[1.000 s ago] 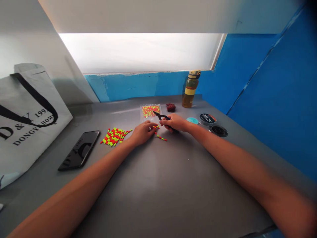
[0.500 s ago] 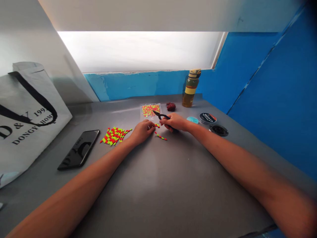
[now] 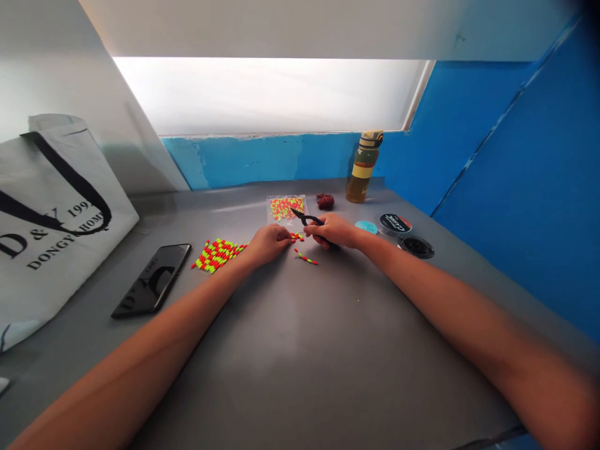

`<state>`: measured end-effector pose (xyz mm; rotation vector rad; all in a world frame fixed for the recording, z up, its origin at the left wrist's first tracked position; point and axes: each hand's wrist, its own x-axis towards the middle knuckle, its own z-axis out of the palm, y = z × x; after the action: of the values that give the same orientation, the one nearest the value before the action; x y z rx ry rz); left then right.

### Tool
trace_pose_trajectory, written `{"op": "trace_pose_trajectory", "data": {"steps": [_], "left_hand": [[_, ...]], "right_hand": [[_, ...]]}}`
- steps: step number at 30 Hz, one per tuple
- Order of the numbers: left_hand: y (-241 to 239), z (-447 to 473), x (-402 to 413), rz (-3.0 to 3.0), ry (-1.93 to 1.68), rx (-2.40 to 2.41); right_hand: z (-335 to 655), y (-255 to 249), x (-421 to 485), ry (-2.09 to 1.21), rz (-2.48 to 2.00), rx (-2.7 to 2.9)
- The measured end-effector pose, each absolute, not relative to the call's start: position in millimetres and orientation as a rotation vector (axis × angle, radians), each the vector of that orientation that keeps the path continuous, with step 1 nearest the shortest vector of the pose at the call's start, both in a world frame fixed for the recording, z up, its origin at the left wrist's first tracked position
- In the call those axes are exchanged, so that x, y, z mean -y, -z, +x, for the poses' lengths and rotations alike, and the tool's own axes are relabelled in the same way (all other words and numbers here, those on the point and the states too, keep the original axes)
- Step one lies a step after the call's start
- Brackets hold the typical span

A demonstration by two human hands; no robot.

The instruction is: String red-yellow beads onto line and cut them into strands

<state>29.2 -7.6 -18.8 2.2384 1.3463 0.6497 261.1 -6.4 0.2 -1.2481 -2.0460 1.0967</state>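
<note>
Right hand (image 3: 330,230) clamped on black snips (image 3: 305,219); left hand (image 3: 268,245) curled just apart, hold unclear, beside loose red-and-yellow beads (image 3: 296,237) on the grey desk (image 3: 300,350). Risk: a knuckle or snip-tip nudge could scatter them, since the smooth top offers no stop.

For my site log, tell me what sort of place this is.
Likely a small hobby bench, perhaps for making fishing tackle: a grey worktop against blue walls, rows of neon yellow-and-red float beads, and what looks like a spool of line.
</note>
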Motion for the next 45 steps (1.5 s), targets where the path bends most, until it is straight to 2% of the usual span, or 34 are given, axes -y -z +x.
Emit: {"op": "trace_pose_trajectory", "data": {"steps": [6, 13, 17, 28, 45], "left_hand": [[23.6, 30.5, 7.2, 2.150, -0.750, -1.396], [21.3, 18.8, -3.1, 1.336, -1.077, -1.018], [18.4, 19.3, -4.5, 1.086, -1.093, -0.897], [18.1, 28.8, 2.7, 1.056, -0.979, -0.877], [11.3, 29.0, 5.3, 0.982, -1.009, -0.905]], "right_hand": [[262.3, 2.1, 4.5, -1.103, -1.230, 2.045], [258.7, -1.9, 7.7, -1.114, -1.278, 2.019], [250.9, 1.5, 7.1, -1.025, -1.436, 1.989], [240.8, -4.0, 14.4, -0.717, -1.560, 2.107], [245.1, -6.0, 12.5, -0.913, -1.454, 2.190]]}}
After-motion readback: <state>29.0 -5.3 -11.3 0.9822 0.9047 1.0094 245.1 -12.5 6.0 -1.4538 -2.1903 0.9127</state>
